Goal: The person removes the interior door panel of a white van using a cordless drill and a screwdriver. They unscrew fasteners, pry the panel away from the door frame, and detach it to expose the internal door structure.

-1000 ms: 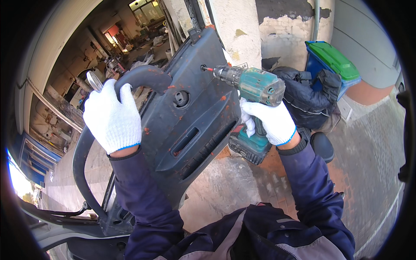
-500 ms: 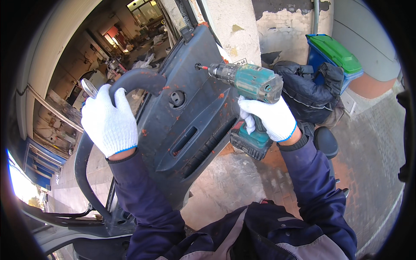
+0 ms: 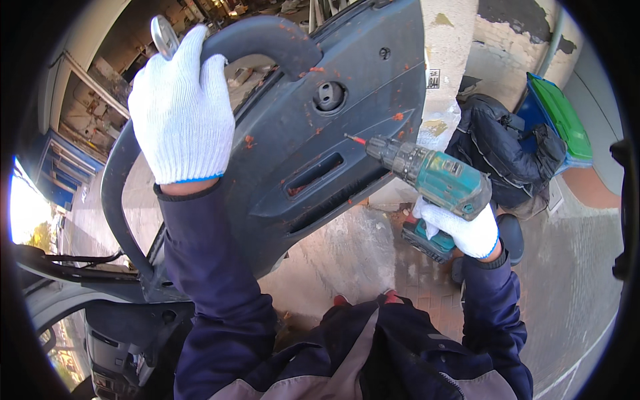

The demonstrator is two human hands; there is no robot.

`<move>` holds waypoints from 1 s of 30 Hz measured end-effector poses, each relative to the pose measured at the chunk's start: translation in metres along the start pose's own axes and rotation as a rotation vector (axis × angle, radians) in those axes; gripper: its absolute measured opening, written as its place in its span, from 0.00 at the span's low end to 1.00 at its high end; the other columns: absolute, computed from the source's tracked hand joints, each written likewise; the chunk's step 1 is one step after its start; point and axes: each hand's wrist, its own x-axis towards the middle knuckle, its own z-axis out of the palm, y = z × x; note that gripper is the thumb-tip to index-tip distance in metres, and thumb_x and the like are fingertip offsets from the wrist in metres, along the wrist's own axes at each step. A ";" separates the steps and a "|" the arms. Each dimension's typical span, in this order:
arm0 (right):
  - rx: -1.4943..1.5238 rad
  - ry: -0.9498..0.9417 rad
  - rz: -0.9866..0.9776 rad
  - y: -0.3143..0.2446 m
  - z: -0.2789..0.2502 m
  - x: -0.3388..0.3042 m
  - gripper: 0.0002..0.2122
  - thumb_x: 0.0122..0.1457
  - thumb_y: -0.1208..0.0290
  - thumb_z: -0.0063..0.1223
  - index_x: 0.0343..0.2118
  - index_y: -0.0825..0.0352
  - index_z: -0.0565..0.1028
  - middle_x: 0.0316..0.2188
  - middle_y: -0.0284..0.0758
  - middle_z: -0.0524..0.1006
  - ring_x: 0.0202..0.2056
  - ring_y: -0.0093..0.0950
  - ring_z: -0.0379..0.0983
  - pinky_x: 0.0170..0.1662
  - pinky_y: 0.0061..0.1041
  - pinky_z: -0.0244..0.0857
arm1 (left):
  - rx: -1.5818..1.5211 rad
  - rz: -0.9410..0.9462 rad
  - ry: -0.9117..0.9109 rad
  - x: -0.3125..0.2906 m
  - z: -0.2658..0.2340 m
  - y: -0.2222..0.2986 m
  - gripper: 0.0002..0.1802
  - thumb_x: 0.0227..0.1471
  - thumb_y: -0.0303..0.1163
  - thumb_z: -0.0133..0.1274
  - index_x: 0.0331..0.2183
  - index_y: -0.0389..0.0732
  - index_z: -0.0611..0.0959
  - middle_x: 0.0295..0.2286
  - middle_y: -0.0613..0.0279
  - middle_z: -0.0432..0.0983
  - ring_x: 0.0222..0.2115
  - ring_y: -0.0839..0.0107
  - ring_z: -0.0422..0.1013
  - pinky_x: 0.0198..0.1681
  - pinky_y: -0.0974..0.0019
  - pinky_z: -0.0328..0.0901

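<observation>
A dark grey vehicle door panel (image 3: 373, 87) stands tilted before me, speckled with orange-red bits. My left hand (image 3: 180, 120), in a white knit glove, closes on the curved black door frame (image 3: 267, 41) at the panel's upper left. Beside its fingertips a silver oval piece (image 3: 164, 37) sticks up; whether the hand grips it I cannot tell. My right hand (image 3: 467, 230), gloved too, is wrapped around the grip of a teal cordless drill (image 3: 453, 183). The drill's bit (image 3: 356, 139), with a red collar, points left over the panel, below a screw hole (image 3: 385, 53) and a round recess (image 3: 329, 97).
Dark padded material (image 3: 490, 140) is heaped at the right, against a blue bin with a green lid (image 3: 563, 117). Behind the door rises a peeling wall (image 3: 450, 40). A cluttered workshop lies at the upper left. Part of the vehicle interior (image 3: 120, 333) shows at lower left.
The drill has come away from the screw hole, moving down and right in my right hand. My left hand stays on the door frame. The whole view has shifted, with the panel now further right.
</observation>
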 end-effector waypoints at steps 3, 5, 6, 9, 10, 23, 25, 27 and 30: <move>-0.094 -0.139 -0.018 0.007 0.001 0.003 0.22 0.62 0.65 0.78 0.56 0.67 0.83 0.42 0.36 0.89 0.40 0.26 0.86 0.46 0.30 0.80 | -0.143 -0.024 0.110 -0.013 -0.001 0.000 0.22 0.60 0.24 0.62 0.56 0.42 0.89 0.36 0.49 0.82 0.38 0.53 0.80 0.45 0.54 0.74; -0.086 -0.206 0.029 0.003 0.000 0.006 0.23 0.61 0.66 0.78 0.57 0.67 0.83 0.41 0.35 0.90 0.40 0.25 0.87 0.46 0.30 0.80 | -0.232 -0.125 0.131 -0.023 -0.006 -0.010 0.23 0.63 0.23 0.60 0.59 0.43 0.88 0.40 0.49 0.84 0.40 0.56 0.82 0.47 0.58 0.76; -0.118 -0.222 0.023 -0.001 -0.001 0.010 0.23 0.61 0.66 0.78 0.57 0.67 0.83 0.42 0.35 0.90 0.41 0.26 0.87 0.47 0.31 0.80 | -0.207 -0.140 0.095 -0.022 -0.009 -0.027 0.21 0.69 0.30 0.61 0.61 0.46 0.88 0.41 0.52 0.88 0.40 0.63 0.85 0.46 0.61 0.78; -0.221 -0.276 0.065 -0.022 -0.007 0.018 0.26 0.60 0.68 0.78 0.60 0.68 0.82 0.47 0.36 0.89 0.45 0.29 0.86 0.51 0.34 0.80 | -0.170 -0.208 0.167 -0.043 -0.020 -0.056 0.17 0.71 0.24 0.58 0.57 0.41 0.90 0.41 0.56 0.88 0.37 0.75 0.83 0.44 0.69 0.77; -0.297 -0.277 0.022 -0.028 -0.006 0.023 0.25 0.59 0.68 0.79 0.58 0.67 0.83 0.47 0.38 0.89 0.45 0.31 0.87 0.51 0.33 0.80 | -0.147 -0.287 0.086 -0.051 -0.027 -0.065 0.17 0.71 0.24 0.58 0.56 0.41 0.91 0.42 0.56 0.88 0.38 0.73 0.83 0.45 0.68 0.77; -0.383 -0.293 0.322 -0.081 -0.003 0.040 0.28 0.56 0.70 0.79 0.61 0.67 0.82 0.53 0.40 0.88 0.48 0.31 0.87 0.54 0.31 0.80 | -0.083 -0.497 -0.007 -0.123 -0.031 -0.106 0.18 0.69 0.23 0.59 0.58 0.37 0.88 0.38 0.54 0.86 0.33 0.65 0.80 0.38 0.65 0.76; -0.262 -0.257 0.414 -0.082 0.000 0.037 0.28 0.57 0.71 0.78 0.61 0.66 0.82 0.53 0.40 0.88 0.49 0.31 0.87 0.54 0.30 0.80 | -0.182 -0.511 0.063 -0.135 -0.030 -0.109 0.18 0.68 0.23 0.59 0.57 0.37 0.88 0.38 0.54 0.85 0.34 0.63 0.80 0.38 0.64 0.76; -0.284 -0.278 0.374 -0.082 0.000 0.034 0.28 0.57 0.72 0.78 0.62 0.66 0.82 0.53 0.40 0.88 0.49 0.30 0.87 0.55 0.30 0.80 | -0.349 -0.545 0.206 -0.150 -0.036 -0.106 0.17 0.67 0.22 0.59 0.56 0.38 0.88 0.38 0.53 0.84 0.35 0.62 0.80 0.38 0.62 0.76; -0.199 -0.228 0.408 -0.070 0.003 0.027 0.28 0.59 0.73 0.77 0.63 0.66 0.81 0.54 0.39 0.88 0.49 0.30 0.87 0.55 0.31 0.80 | -0.714 -0.547 0.431 -0.178 -0.048 -0.087 0.17 0.66 0.22 0.59 0.55 0.38 0.88 0.38 0.53 0.83 0.36 0.60 0.80 0.39 0.60 0.76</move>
